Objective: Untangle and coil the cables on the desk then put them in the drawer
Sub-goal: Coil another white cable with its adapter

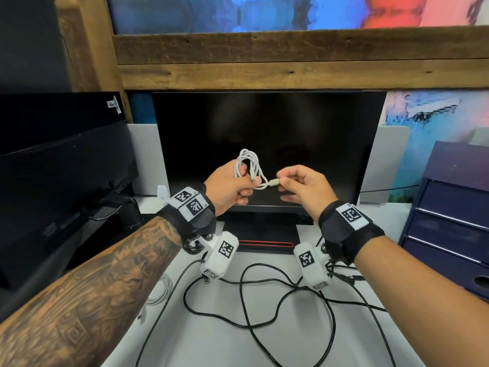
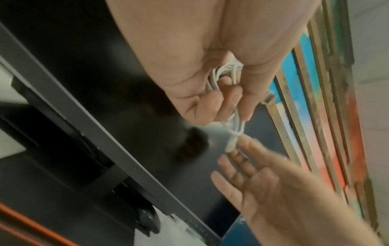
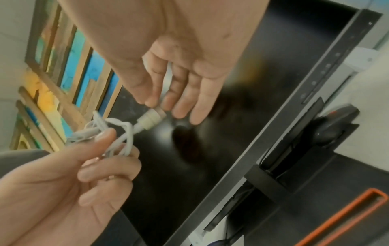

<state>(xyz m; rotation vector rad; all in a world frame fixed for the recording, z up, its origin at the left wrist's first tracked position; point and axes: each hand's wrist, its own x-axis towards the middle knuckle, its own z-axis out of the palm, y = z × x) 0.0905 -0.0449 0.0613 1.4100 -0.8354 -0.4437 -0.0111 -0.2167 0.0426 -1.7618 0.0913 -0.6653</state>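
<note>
A white cable point(image 1: 248, 165) wound into a small coil is held up in front of the monitor. My left hand point(image 1: 231, 185) grips the coil point(image 2: 223, 78) between thumb and curled fingers. My right hand point(image 1: 296, 182) pinches the cable's plug end point(image 1: 274, 182) between thumb and fingertip; the plug point(image 3: 150, 120) shows beige and ribbed in the right wrist view, and the other fingers are spread. A long black cable point(image 1: 264, 300) lies in loose tangled loops on the white desk point(image 1: 206, 345) below my wrists. Another pale cable point(image 1: 161, 292) lies on the desk beside my left forearm.
A dark monitor point(image 1: 270, 133) stands straight ahead on a black stand with a red-edged base point(image 1: 264, 246). A second monitor point(image 1: 60, 168) fills the left. A dark blue drawer unit point(image 1: 449, 215) stands at the right edge of the desk, drawers closed.
</note>
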